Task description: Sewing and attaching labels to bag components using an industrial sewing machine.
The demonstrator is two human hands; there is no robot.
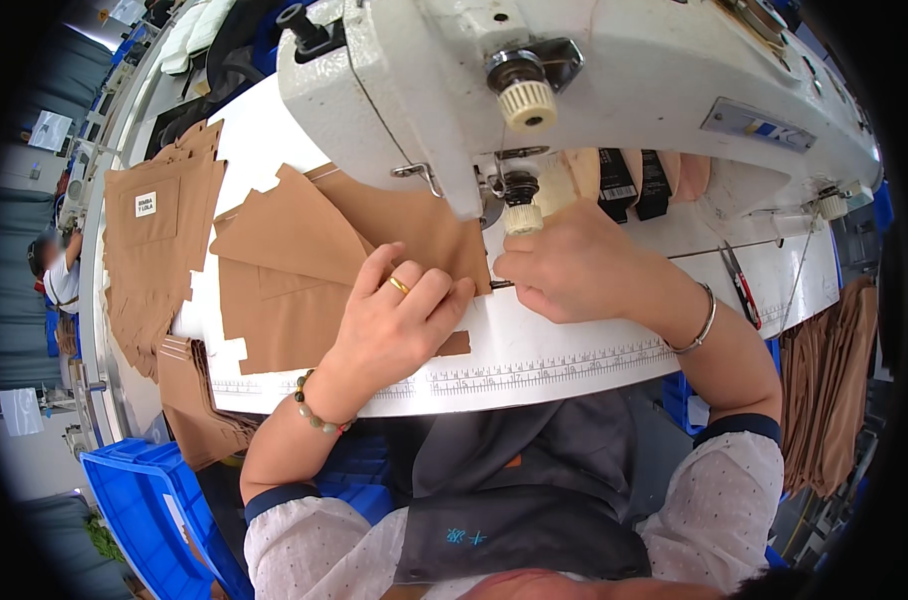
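Note:
My left hand, with a gold ring, rests on brown fabric, its fingers bent but apart; its thumb is mostly hidden. The fabric lies folded over on the white table and reaches under the sewing machine. My right hand is closed at the fabric's right edge, just below the needle area and a cream tension knob; whatever its fingertips hold is hidden. A ruler strip runs along the table's front edge. Red-and-black snips lie to the right of my right hand.
Stacked brown pocketed pieces sit at the left. Pale pieces and black labels lie behind the needle area. Blue crates stand below left, and brown pieces hang at the right. Another person works at a far-left station.

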